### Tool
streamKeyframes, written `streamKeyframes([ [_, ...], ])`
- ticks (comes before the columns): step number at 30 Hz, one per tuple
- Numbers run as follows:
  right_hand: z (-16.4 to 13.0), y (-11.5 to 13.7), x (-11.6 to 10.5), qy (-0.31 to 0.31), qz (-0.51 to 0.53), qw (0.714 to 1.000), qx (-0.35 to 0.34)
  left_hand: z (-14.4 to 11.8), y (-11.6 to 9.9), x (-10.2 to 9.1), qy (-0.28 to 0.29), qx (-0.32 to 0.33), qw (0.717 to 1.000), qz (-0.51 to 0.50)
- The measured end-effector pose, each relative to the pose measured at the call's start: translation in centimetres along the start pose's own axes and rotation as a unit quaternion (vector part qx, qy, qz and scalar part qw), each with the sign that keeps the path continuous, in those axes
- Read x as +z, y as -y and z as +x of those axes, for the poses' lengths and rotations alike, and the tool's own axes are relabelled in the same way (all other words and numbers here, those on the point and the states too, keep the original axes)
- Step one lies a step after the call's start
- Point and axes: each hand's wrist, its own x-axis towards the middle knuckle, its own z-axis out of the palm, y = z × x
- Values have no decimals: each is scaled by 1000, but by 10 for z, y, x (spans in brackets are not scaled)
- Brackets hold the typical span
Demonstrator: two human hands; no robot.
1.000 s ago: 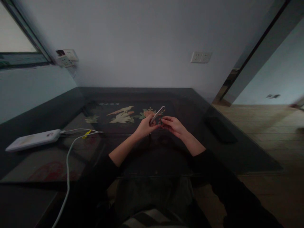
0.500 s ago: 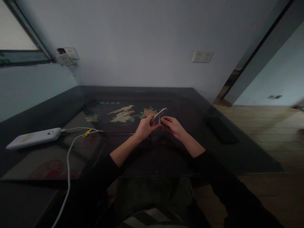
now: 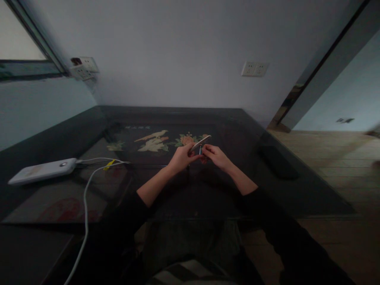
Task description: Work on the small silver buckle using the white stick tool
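Over the middle of the dark table [image 3: 196, 194], my left hand [image 3: 179, 157] is closed on a thin, flat, phone-like slab [image 3: 201, 143] with a pale edge. The slab is seen nearly edge-on and tilts up to the right. Just to its right, my right hand [image 3: 218, 157] pinches a small slim piece [image 3: 200, 150] with a bright bluish-white side. My left thumb reaches close under that piece; whether it touches cannot be made out. Most of the fingertips are hidden behind the slab or too dark to separate.
A white power bank [image 3: 44, 171] lies at the left with a white cable [image 3: 86, 206] running toward the front edge, a yellow tag [image 3: 109, 164] on it. A dark flat object [image 3: 277, 162] lies at the right. Wall sockets [image 3: 254, 69] are behind.
The slab has tipped slightly flatter, its far end a little farther right. Both hands stay close together in nearly the same place; the view has shifted slightly.
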Motion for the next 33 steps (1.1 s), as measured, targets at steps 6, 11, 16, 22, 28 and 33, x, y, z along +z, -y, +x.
streamKeyframes([
  [6, 1, -2, 1, -32, -11, 999, -4, 0, 0, 1, 2, 3, 1000, -5],
  [11, 2, -4, -3, -100, -44, 994, -21, 3, 1, 3, -3, -2, 996, -86],
  [16, 2, -3, -13, -211, -72, 974, -47, 6, 4, 6, 32, -78, 970, -228],
  [22, 3, -1, -17, -249, -44, 965, -65, 1, -3, 9, 82, -126, 947, -282],
  [28, 2, 1, -16, -256, -31, 962, -89, -1, -7, 11, 108, -123, 951, -263],
  [33, 0, 6, -15, -261, -33, 959, -105, -2, -5, 11, 96, -119, 954, -258],
])
